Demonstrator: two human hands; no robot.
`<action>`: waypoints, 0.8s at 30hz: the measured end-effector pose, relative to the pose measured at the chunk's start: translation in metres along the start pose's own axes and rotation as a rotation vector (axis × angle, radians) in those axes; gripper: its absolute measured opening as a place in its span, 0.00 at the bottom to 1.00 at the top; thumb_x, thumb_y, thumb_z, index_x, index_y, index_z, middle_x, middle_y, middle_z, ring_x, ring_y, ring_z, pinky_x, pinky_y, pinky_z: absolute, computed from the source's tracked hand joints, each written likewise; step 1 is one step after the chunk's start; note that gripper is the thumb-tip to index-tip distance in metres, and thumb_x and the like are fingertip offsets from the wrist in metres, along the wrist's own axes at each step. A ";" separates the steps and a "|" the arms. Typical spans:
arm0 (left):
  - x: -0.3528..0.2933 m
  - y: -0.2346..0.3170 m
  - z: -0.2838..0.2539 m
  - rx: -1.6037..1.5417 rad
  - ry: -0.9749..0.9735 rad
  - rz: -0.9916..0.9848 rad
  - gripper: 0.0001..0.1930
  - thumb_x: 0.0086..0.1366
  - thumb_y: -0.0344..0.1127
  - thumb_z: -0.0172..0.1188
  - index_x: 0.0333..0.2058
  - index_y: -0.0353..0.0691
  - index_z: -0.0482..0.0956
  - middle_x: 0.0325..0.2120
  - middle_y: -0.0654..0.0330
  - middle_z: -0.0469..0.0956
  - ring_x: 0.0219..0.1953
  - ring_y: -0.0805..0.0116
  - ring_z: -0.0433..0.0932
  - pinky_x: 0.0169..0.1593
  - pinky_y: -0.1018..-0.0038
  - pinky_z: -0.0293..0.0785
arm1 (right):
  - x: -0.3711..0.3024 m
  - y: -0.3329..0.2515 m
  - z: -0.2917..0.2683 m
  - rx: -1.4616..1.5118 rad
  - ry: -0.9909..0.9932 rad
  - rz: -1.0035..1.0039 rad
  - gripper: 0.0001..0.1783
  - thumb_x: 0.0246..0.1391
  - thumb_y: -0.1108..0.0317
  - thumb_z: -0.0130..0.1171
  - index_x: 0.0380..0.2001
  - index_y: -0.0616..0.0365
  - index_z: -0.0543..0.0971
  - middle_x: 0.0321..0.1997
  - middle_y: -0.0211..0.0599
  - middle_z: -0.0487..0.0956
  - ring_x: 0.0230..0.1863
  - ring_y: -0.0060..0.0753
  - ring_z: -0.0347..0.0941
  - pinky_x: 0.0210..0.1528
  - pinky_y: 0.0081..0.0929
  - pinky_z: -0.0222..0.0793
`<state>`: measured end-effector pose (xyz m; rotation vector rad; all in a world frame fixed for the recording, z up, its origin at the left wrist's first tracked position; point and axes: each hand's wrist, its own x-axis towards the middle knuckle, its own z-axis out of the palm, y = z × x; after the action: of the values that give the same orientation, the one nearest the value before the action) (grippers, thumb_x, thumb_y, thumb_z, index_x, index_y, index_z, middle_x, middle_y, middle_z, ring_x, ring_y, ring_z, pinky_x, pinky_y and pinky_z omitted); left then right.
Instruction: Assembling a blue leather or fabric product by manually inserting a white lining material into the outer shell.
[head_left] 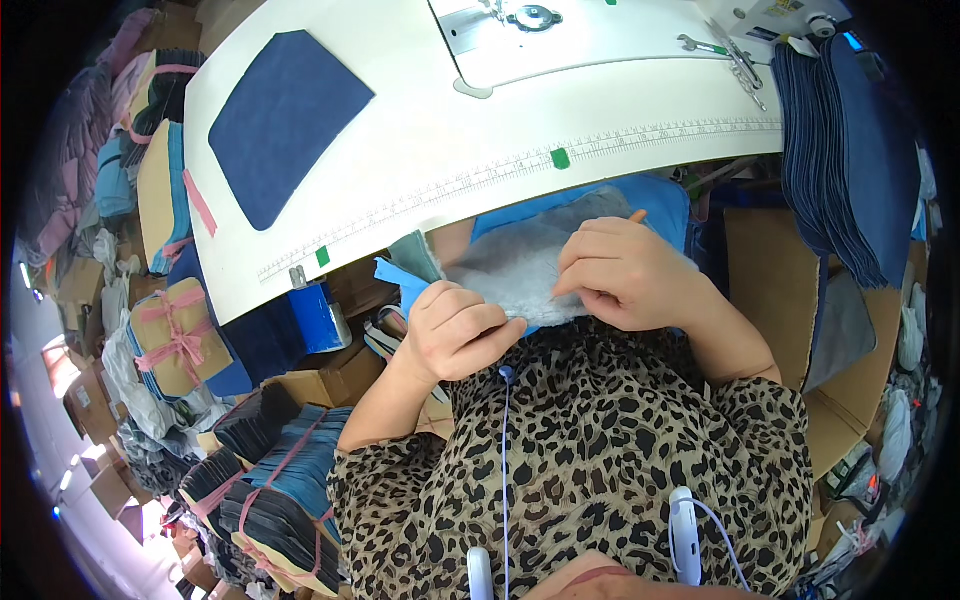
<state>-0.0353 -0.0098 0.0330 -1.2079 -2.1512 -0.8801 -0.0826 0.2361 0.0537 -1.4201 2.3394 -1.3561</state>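
A grey plush fabric piece (510, 262) with a fuzzy edge is held in front of my chest, just below the table's front edge. My left hand (455, 330) is closed on its near left corner, thumb pointing right. A bright blue fabric strip (398, 280) sticks up beside that hand. My right hand (630, 275) is curled, its fingertips pinching the plush near its fuzzy edge. Behind the right knuckles shows a small orange tip (638, 215), too little to name. Bright blue cloth (660, 200) lies under the grey piece, over my lap.
A dark blue fabric panel (285, 125) lies on the white sewing table (400, 120). A ruler strip (500, 175) runs along its front edge. The sewing machine (535, 20), a wrench (700, 45) and stacked blue panels (840, 160) are farther right. Tied bundles (285, 500) and a cardboard box (770, 290) flank me.
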 end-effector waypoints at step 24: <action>-0.002 -0.001 0.001 -0.028 -0.007 -0.021 0.13 0.38 0.33 0.62 0.29 0.44 0.83 0.27 0.68 0.73 0.27 0.72 0.70 0.27 0.75 0.62 | -0.003 0.002 -0.004 0.616 0.063 0.090 0.10 0.42 0.84 0.59 0.29 0.58 0.79 0.31 0.33 0.77 0.33 0.32 0.74 0.34 0.25 0.68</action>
<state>-0.0356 -0.0102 0.0304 -1.2052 -2.1674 -0.9188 -0.0842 0.2411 0.0536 -1.0784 1.7415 -1.8848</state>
